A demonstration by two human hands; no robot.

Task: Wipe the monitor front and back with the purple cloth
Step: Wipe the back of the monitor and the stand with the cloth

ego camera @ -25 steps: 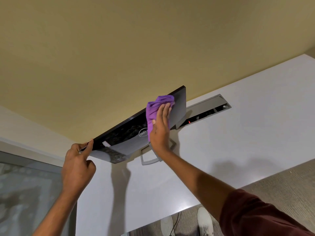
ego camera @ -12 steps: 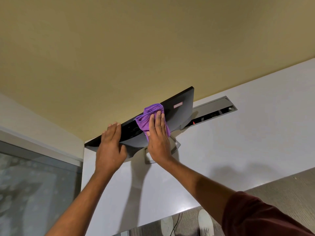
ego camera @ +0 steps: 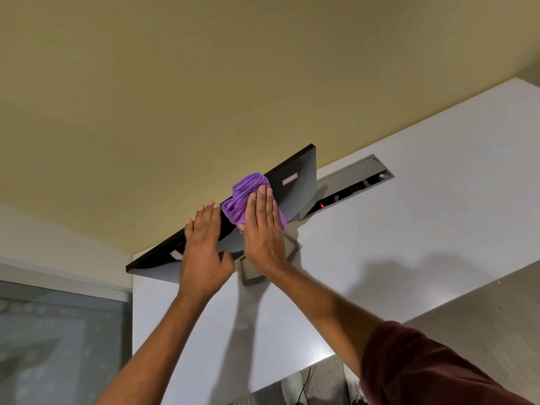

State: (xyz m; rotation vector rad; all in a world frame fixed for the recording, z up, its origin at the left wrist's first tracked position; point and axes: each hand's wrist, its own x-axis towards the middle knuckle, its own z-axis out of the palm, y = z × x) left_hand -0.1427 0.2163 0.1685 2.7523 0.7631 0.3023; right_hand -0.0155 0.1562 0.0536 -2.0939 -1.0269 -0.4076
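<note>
The monitor is standing on its grey stand near the far edge of the white worktop, close to the yellowish wall, and it is showing its dark back panel to the camera. The right hand is pressing the purple cloth flat against the middle of that panel, its fingers lying straight and together over the bunched fabric. The left hand is resting just beside it on the back panel, its fingers straight and reaching the top rim, holding nothing. A long cable slot is lying open in the worktop toward the far right corner. A maroon sleeve is covering the right upper arm.
</note>
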